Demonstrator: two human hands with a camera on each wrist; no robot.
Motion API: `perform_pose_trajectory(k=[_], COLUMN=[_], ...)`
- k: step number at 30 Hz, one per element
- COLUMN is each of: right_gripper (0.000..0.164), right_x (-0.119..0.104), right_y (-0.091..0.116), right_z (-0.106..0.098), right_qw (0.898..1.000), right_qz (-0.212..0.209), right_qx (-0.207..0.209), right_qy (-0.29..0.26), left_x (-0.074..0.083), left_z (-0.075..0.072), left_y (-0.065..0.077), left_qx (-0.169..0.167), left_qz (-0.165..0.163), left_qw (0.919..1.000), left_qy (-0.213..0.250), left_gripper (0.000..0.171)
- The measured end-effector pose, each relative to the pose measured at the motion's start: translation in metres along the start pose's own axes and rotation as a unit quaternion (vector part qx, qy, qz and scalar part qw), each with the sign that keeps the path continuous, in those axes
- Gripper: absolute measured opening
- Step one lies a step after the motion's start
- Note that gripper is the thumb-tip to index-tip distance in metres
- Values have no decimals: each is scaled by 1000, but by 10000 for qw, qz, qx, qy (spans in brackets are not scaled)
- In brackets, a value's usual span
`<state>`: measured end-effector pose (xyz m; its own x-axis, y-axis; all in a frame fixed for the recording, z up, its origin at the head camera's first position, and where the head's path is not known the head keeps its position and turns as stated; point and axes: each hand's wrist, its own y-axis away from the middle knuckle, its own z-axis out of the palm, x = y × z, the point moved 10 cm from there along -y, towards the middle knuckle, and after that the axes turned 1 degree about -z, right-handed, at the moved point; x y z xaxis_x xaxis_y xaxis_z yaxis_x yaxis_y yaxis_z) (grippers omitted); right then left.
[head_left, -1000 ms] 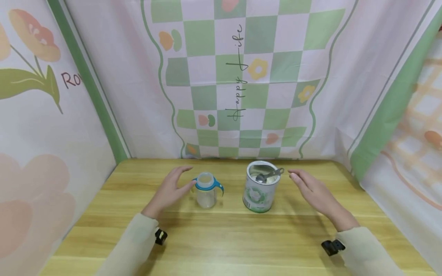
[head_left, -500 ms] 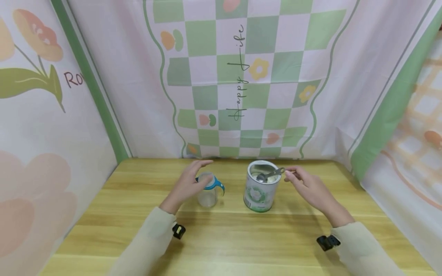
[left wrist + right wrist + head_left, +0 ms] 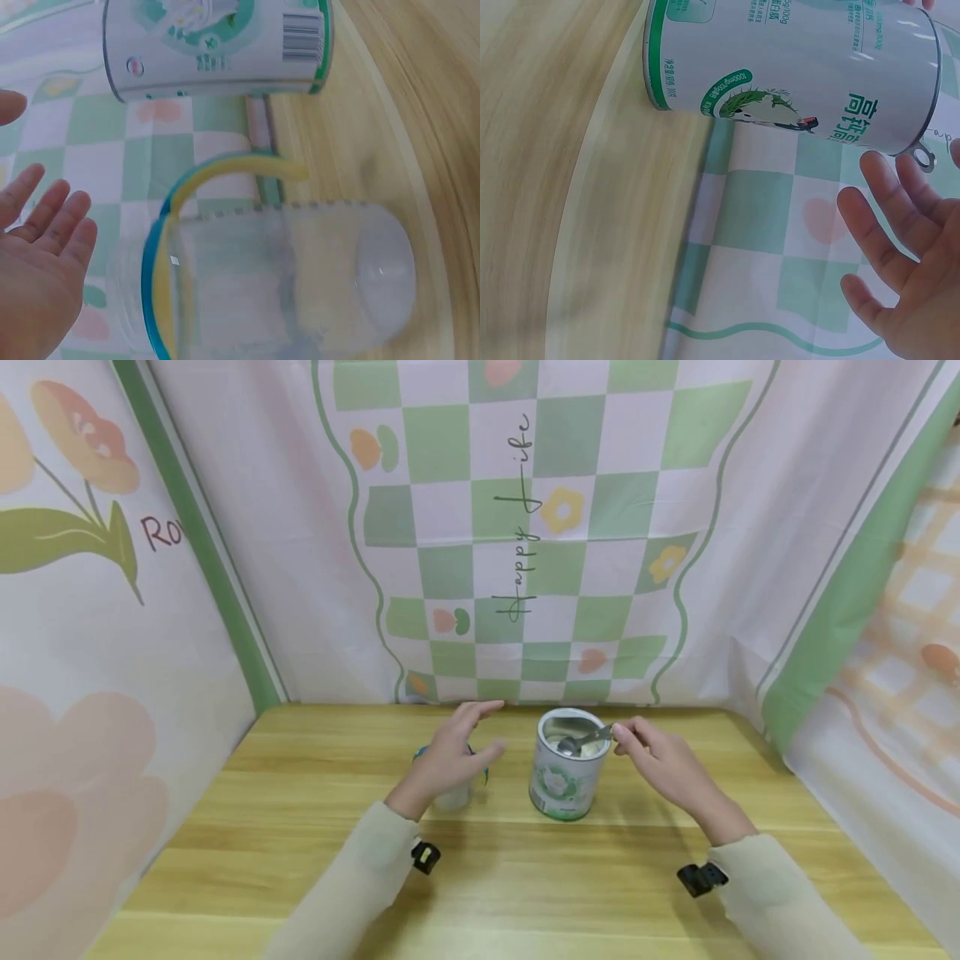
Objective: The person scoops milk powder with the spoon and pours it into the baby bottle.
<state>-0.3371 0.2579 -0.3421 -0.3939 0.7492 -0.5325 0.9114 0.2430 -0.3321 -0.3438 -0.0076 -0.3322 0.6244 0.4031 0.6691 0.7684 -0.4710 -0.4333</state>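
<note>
A milk powder can (image 3: 564, 789), white and green and lidless, stands upright with pale powder inside. A metal spoon (image 3: 570, 746) lies across its mouth, handle over the right rim. My right hand (image 3: 667, 768) has its thumb and forefinger at the handle end. In the right wrist view, the handle's ring (image 3: 925, 157) shows between spread fingertips, the thumb slightly apart. My left hand (image 3: 450, 764) hovers, fingers extended and empty, over a clear baby bottle (image 3: 247, 277) with a blue collar and handle, hiding most of it in the head view. The bottle is uncapped and upright.
Both things stand on a wood-grain table (image 3: 495, 877). Behind it hangs a green-and-white checked curtain (image 3: 502, 552), with more printed curtains at both sides. Black wrist cameras are worn below each hand.
My left hand has moved right, from beside the bottle to over it, toward the can. My right hand has come left to the spoon handle. Can, spoon and bottle stay put.
</note>
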Motion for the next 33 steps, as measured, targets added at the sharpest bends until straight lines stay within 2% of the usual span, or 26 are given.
perform_pose_trajectory(k=[9,15,23,28,33], right_gripper=[39,43,47,48,48], right_x=[-1,3,6,7,4], right_y=[-6,-9,-13,-14,-18], right_z=[-2,4,7,5,3], right_qw=[9996,9998,9999,9997,9995], right_qz=[-111,17,149,233,196], right_qx=[232,143,44,-59,-149], right_qy=[-102,-154,-61,86,210], left_x=[3,0,-8,-15,-21], left_z=[29,45,68,83,93], left_y=[-10,-15,-21,-28,-35], left_qx=[-336,-443,-637,-614,-453], left_qz=[-191,-428,-796,-952,-1101], left_qw=[9992,9981,9936,9903,9871], left_qy=[57,96,485,800,1066], left_gripper=[71,77,90,104,113])
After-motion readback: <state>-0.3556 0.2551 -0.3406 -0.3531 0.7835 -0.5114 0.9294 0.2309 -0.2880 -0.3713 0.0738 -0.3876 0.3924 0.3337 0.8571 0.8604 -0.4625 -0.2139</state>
